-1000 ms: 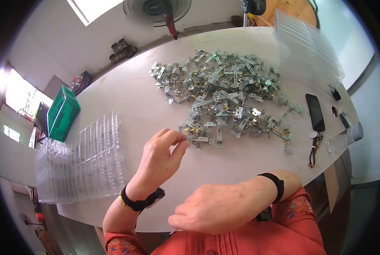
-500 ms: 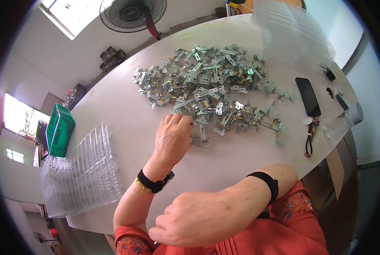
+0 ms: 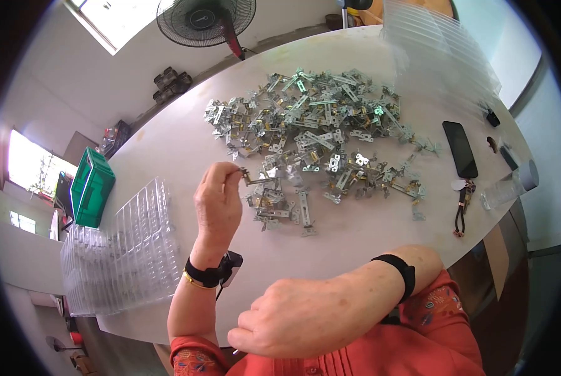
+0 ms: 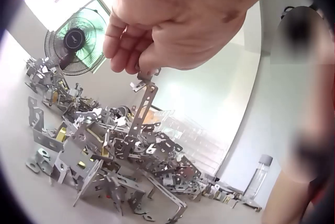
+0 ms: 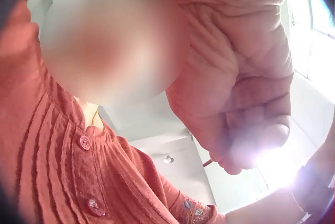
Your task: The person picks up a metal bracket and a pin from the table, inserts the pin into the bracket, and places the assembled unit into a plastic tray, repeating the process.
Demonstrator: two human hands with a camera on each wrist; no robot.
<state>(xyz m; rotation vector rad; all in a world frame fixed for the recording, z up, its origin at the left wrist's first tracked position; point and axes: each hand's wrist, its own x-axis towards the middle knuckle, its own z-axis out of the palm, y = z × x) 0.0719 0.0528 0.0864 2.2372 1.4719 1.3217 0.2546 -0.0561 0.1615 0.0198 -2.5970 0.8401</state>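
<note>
Pinching a thin silver metal bracket (image 4: 144, 107) in nearly closed left hand (image 3: 217, 203), by the metal pile (image 3: 318, 119) on the white desk (image 3: 355, 235); curling right hand (image 3: 293, 316) round a thin stick (image 5: 208, 163). Might slip from snagging bent ends.

A slotted bracket (image 4: 144, 110) hangs tilted near the tangled metal heap (image 3: 312, 119).

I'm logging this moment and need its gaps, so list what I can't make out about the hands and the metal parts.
- Thin piece at the right hand: right wrist view, mostly hidden by the fingers; its kind can't be told.
- Right fingertips: right wrist view, partly washed out by glare.
- Bracket's upper end: left wrist view, covered by the left hand.
- Pile's part count: head view, parts overlap.
</note>
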